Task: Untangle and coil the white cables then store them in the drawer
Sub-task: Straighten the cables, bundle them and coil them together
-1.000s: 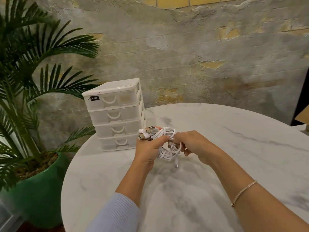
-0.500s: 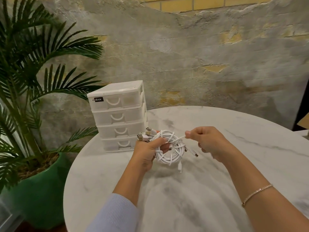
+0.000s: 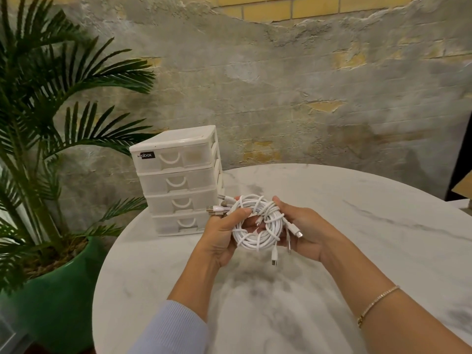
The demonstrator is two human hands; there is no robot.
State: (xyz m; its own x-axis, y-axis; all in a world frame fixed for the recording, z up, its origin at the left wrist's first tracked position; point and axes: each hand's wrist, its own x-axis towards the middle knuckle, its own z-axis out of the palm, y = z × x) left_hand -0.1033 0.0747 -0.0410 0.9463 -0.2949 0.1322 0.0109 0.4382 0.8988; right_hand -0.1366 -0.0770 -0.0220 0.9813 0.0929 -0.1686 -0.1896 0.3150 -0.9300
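Four-drawer plastic organiser (image 3: 178, 182), black label reading "box". Left hand (image 3: 224, 233) and right hand (image 3: 301, 231) both grip coiled white cables (image 3: 258, 226) above round marble table (image 3: 357, 213). Distressed brick wall (image 3: 281, 85).

You get soft, even, fairly bright light. Your forearms throw a diffuse grey shadow on the marble counter (image 3: 357, 226) under the white cables (image 3: 258, 226). There is no harsh glare. The wide lens bows the edges, and the palm plant (image 3: 51, 111) looks slightly smeared.
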